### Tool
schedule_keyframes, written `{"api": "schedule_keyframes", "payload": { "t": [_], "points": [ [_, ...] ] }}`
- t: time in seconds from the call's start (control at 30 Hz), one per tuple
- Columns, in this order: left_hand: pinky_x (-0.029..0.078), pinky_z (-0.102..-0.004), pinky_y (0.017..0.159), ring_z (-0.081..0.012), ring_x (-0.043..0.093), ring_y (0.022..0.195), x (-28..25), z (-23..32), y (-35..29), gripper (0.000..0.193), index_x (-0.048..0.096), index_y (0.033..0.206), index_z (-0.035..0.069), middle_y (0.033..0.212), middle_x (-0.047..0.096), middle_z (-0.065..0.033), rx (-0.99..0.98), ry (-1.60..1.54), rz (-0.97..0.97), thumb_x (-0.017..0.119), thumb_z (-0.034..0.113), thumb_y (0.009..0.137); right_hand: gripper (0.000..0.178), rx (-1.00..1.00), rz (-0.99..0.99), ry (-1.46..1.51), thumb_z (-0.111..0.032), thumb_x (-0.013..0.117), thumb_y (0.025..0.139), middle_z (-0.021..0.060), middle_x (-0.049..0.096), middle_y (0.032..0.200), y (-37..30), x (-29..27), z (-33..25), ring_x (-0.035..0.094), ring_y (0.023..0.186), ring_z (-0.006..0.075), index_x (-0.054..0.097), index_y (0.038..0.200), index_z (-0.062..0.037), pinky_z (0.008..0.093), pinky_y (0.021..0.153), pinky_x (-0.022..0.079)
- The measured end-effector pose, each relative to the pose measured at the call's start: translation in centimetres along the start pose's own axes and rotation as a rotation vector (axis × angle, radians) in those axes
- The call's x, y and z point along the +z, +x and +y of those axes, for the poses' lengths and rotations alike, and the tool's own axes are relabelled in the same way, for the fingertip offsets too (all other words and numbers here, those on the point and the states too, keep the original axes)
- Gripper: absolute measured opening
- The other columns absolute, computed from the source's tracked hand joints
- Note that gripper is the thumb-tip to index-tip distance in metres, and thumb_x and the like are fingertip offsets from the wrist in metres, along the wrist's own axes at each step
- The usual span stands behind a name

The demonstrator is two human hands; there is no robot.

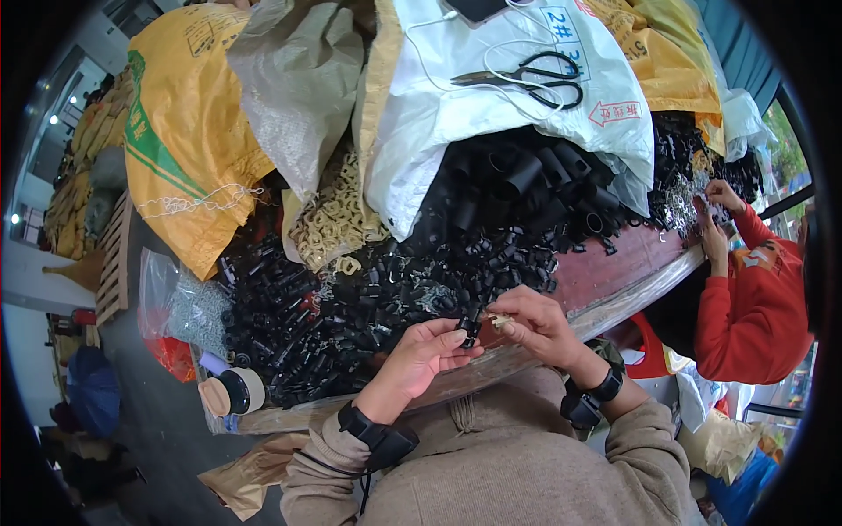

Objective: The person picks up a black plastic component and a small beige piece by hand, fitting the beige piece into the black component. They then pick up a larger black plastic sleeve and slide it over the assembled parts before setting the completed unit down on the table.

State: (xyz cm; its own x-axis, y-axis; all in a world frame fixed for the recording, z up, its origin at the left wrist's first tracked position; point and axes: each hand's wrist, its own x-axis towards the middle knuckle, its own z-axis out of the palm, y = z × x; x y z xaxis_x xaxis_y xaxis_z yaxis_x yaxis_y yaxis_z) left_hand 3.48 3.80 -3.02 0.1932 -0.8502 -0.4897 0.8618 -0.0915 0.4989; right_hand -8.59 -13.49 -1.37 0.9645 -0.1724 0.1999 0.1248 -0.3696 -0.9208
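My left hand (421,355) is closed, pinching a small black plastic fitting (470,328) between thumb and fingers just over the table's near edge. My right hand (542,326) holds a small cream-coloured plastic piece (500,321) in its fingertips, right beside the black fitting. Whether the two parts touch is hard to make out. Beyond my hands lies a heap of small black plastic parts (298,337). Similar cream pieces (338,219) spill from a sack farther back. Larger black tube sections (517,171) are piled under a white sack (447,96).
Black-handled scissors (531,79) and a white cable lie on the white sack. Yellow sacks (189,123) stand at both sides. A wooden-lidded jar (241,391) and a clear bag of screws (200,309) sit at the left. On the right, a person in red (754,307) handles parts.
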Motion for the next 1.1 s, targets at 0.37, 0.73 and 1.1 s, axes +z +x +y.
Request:
{"api": "schedule_keyframes", "payload": {
  "t": [0.37, 0.73, 1.1],
  "points": [
    [0.05, -0.0284, 0.069, -0.0215, 0.062, 0.077, 0.4, -0.2, -0.8, 0.029, 0.057, 0.094, 0.0, 0.087, 0.061, -0.0104, -0.179, 0.075, -0.174, 0.059, 0.025, 0.079, 0.025, -0.318, -0.063, 0.036, -0.012, 0.064, 0.072, 0.0068, 0.06, 0.09, 0.3, 0.6, -0.5, 0.052, 0.086, 0.0226, 0.059, 0.095, -0.0044, 0.0332, 0.081, 0.033],
    [0.051, -0.0299, 0.067, -0.0247, 0.062, 0.076, -1.1, -0.5, -2.5, 0.036, 0.056, 0.095, -0.001, 0.084, 0.061, -0.0133, -0.184, 0.102, -0.17, 0.059, 0.031, 0.078, 0.026, -0.36, -0.232, -0.052, -0.013, 0.065, 0.07, 0.0066, 0.057, 0.093, 1.2, 1.4, -1.8, 0.051, 0.088, 0.0228, 0.059, 0.095, -0.0063, 0.0336, 0.079, 0.035],
    [0.051, -0.0266, 0.066, -0.0228, 0.062, 0.076, -0.6, 0.1, -0.4, 0.025, 0.055, 0.096, -0.003, 0.086, 0.061, -0.0141, -0.106, 0.149, -0.065, 0.055, 0.014, 0.078, 0.024, 0.1, 0.219, -0.423, -0.009, 0.062, 0.071, 0.0105, 0.053, 0.088, -1.9, -1.8, 1.6, 0.052, 0.084, 0.0272, 0.056, 0.093, -0.0047, 0.0343, 0.071, 0.041]
  ]
}}
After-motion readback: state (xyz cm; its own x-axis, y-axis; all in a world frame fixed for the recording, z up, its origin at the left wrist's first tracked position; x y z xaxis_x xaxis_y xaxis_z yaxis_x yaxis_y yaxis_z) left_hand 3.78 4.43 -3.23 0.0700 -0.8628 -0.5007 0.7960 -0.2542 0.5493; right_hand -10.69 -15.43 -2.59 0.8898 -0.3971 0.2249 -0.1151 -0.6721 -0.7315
